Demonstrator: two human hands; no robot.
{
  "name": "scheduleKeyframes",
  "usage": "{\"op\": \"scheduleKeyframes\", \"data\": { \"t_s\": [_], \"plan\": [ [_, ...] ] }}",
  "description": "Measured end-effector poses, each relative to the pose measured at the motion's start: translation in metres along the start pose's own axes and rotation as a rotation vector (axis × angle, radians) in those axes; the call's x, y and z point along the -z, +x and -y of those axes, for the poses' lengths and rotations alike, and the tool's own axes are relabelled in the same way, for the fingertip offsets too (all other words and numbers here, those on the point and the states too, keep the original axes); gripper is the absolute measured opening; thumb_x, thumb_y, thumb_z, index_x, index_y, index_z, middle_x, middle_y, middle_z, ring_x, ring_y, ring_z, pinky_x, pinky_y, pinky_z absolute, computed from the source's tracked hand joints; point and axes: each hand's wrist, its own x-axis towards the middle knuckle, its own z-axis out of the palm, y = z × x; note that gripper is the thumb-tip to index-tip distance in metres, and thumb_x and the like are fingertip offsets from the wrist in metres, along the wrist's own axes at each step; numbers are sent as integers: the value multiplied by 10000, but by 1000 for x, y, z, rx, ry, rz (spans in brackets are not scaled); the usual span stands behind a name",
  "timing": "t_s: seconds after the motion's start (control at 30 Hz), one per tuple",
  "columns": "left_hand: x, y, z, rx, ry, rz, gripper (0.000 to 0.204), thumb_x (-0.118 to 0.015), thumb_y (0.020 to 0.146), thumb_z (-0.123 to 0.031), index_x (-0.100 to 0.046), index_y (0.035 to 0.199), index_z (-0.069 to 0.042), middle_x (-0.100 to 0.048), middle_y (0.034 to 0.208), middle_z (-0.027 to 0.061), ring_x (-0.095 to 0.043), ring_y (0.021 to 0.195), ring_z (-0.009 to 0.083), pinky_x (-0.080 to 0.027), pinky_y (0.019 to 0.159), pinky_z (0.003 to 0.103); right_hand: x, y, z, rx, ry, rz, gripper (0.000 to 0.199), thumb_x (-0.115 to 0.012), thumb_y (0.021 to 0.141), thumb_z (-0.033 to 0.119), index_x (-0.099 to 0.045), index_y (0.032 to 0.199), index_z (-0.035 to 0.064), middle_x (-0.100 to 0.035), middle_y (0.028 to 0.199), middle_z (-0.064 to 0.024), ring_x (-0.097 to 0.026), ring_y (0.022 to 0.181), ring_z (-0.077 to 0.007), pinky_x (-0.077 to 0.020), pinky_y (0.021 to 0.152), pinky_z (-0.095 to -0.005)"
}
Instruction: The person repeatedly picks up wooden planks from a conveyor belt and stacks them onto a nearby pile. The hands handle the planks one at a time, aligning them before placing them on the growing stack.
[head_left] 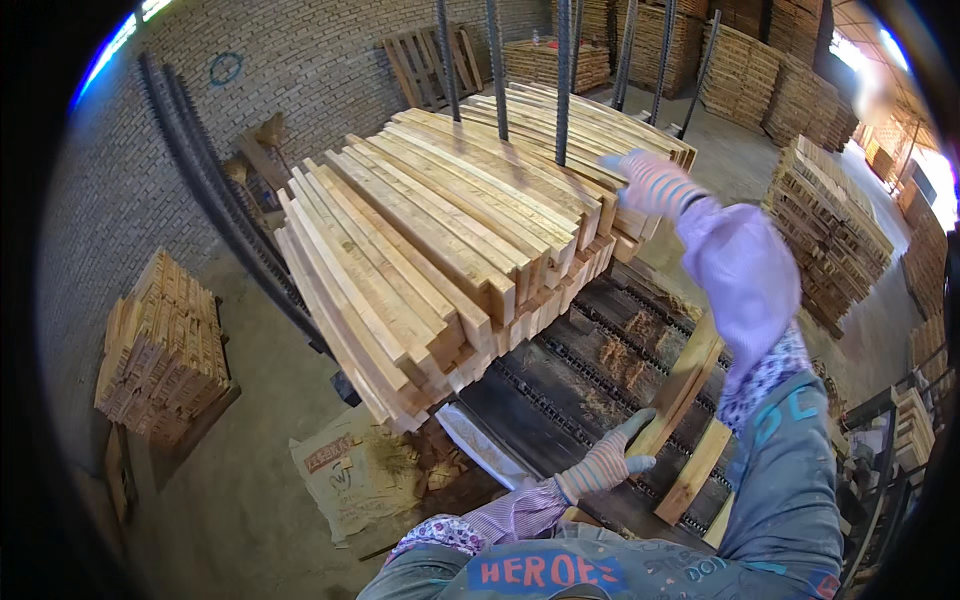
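Note:
My left hand [605,470], in a striped knit glove, is closed round the near end of a wooden strip [683,378] that slants up and away over the dark chain conveyor [545,380]. A shorter wooden strip [693,470] lies just right of it. My right hand [655,185], gloved alike and slightly blurred, is stretched over the right end of a large stack of wooden strips [430,220]. Its fingers point left, apart, with no strip visible in them. The stack's strips lie side by side in layers, their near ends uneven.
Upright threaded metal rods [563,90] rise by the stack's far side. A curved dark rail [215,190] runs along the left. A pale sack [355,470] lies on the floor. Further wood stacks stand left [165,345] and right [830,225]. Shavings [620,360] litter the conveyor.

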Motion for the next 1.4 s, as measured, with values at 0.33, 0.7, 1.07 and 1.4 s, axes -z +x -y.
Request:
{"op": "scheduleKeyframes", "data": {
  "t_s": [0.33, 0.7, 1.07, 1.4],
  "plan": [
    [71, -133, -221, -434, 406, -660, 924, -839, 825, -207, -356, 1587, -7, -441, 1532, 211, -512, 1348, 352, -438, 1129, 442, 115, -238, 70, 777, 731, -829, 581, -715, 898, 138, -507, 1437, 71, -706, 1153, -116, -699, 1005, -209, -581, 890, -307],
    [157, -137, -241, -524, 387, -1301, 687, -659, 1005, -185, -358, 1591, 10, -454, 1509, 186, -469, 1352, 279, -385, 1162, 390, 56, -134, 214, 750, 151, -134, 631, -790, 769, 30, -653, 1372, 152, -684, 1225, -161, -675, 1141, -387, -563, 962, -462],
    [197, -178, -237, -244, 189, -1193, 714, -669, 1015, -434, -521, 1480, 87, -658, 1336, 176, -607, 1196, 227, -475, 1048, 337, 76, -130, 227, 562, 477, -100, 318, -648, 908, 199, -752, 1201, 133, -747, 1141, -174, -720, 1030, -339, -571, 944, -430],
    [192, -147, -222, -342, 356, -1025, 667, -763, 975, -343, -556, 1421, 107, -639, 1275, 138, -559, 1146, 178, -459, 1024, 328, 87, -129, 229, 354, 190, -221, 312, -650, 955, 290, -733, 1161, 71, -754, 984, -172, -725, 959, -364, -574, 884, -478]
  ]
}}
